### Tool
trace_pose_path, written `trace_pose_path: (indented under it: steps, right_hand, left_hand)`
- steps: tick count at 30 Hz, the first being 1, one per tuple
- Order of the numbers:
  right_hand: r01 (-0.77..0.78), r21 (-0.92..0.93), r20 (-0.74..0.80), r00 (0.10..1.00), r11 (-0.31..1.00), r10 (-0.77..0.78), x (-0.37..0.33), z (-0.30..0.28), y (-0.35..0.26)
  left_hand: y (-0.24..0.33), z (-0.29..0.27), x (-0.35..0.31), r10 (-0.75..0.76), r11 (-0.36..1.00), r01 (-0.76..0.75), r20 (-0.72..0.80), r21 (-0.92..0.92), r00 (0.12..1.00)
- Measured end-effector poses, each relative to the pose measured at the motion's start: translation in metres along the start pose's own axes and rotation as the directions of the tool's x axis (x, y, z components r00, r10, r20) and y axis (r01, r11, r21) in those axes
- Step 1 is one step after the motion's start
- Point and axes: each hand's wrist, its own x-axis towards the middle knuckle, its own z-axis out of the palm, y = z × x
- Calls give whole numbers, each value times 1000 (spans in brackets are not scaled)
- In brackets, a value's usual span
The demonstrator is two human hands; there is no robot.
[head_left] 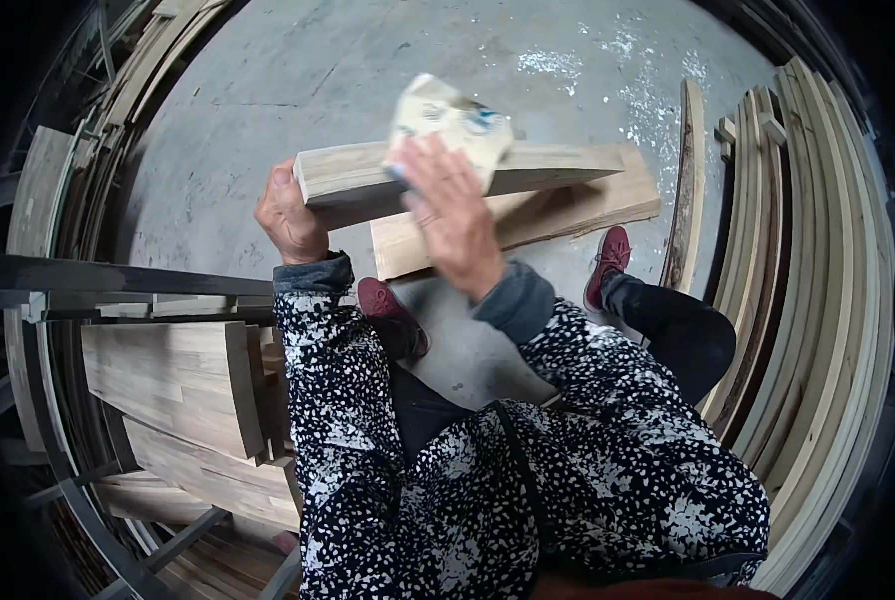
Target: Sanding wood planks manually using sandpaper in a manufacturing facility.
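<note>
A thick wooden board point(557, 160) stretches across in front of me, its narrow edge facing up. My left hand point(292, 218) grips its left end, thumb up against the corner. On the board's upper edge, my right hand point(447, 205) presses a cream sheet of sandpaper point(432, 105) with printed marks; the fingers are nearly straight and slightly blurred. Part of the sheet sticks up past the fingertips, and its underside is hidden. A second wooden board point(607, 205) lies beneath the first, partly covered by it and by my right hand.
Long planks point(817, 250) are stacked along the right, with a single bark-edged plank point(683, 180) beside them. At lower left, wide wooden panels point(167, 385) sit on a metal rack point(117, 272). White splashes mark the grey concrete floor point(267, 90). My shoes flank the lower board.
</note>
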Motion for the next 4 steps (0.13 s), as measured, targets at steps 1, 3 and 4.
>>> trace_pose_path:
  steps: [1,3,4]
  right_hand:
    - [37,67,13,999,997,-38,6,10,-21]
    - [84,153,39,995,985,-91,12,17,-33]
    - [93,169,50,993,981,-102,15,19,-28]
  left_hand:
    - [-2,0,-1,-29,999,29,-1,-41,1000]
    - [-4,-3,-5,-94,989,93,-10,-116,995]
    - [-7,-3,-4,-80,989,79,-3,-122,997]
